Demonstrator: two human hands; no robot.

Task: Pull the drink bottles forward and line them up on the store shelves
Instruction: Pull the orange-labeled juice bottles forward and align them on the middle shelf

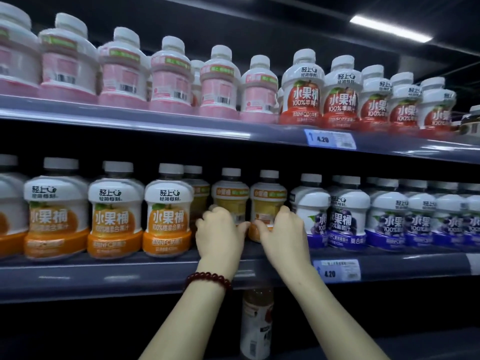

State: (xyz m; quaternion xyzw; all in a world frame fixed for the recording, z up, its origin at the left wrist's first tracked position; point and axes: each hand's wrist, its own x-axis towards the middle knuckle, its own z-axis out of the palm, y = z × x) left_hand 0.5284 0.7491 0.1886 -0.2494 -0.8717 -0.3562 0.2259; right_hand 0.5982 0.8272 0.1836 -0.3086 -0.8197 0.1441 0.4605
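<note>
Two orange juice bottles stand set back on the middle shelf [104, 276], their back labels turned outward. My left hand [220, 235] wraps the lower part of the left one [230, 198]. My right hand [283, 235] wraps the lower part of the right one [268, 201]. Left of them a row of orange bottles [167, 211] stands at the shelf's front edge, labels forward. A red bead bracelet [207, 279] circles my left wrist.
Purple grape bottles [345, 216] fill the middle shelf to the right. The upper shelf [155, 123] carries pink bottles [170, 76] on the left and red apple bottles [302, 87] on the right. Price tags [336, 270] hang on the rails. Below stands a tall bottle [257, 323].
</note>
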